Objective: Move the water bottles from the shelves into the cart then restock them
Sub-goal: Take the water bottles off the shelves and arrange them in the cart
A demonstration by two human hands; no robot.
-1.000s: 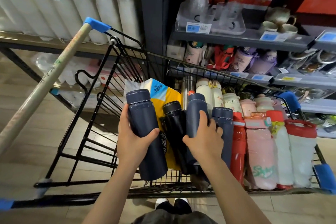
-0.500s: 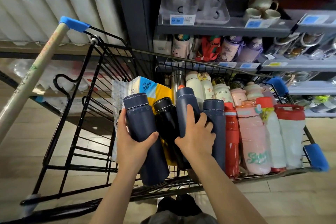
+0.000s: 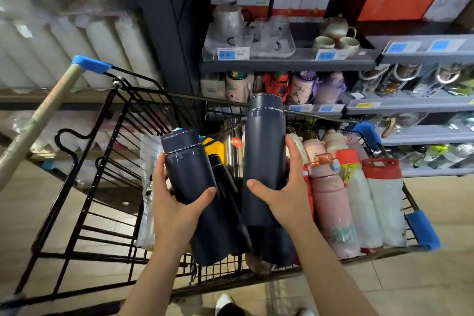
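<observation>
The person's left hand (image 3: 177,202) was closed around the lower half of a dark blue bottle (image 3: 189,169), and this bottle leaned inside the black wire cart (image 3: 84,187). The right hand (image 3: 284,195) was wrapped around a second dark blue bottle (image 3: 264,151), thumb on the near side and fingers on the far side. This second bottle stood upright and was raised above the other bottles, so its cap reached over the far rim of the cart.

Between the two held bottles a black bottle (image 3: 225,187) lay leaning in the cart, and behind it stood a steel flask (image 3: 232,146) with a red sticker. To the right, a pink bottle (image 3: 331,202), a white bottle with a red cap (image 3: 359,197) and a wide white bottle with a red lid (image 3: 384,200) leaned side by side, touching each other. More pale bottles were packed behind them. A yellow and blue package (image 3: 210,142) showed only partly behind the left bottle.

Beyond the cart, the grey shelf (image 3: 287,64) carried a glass jug set on a tray and ceramic cups, and the shelf below it held purple and pink children's bottles (image 3: 305,87).
</observation>
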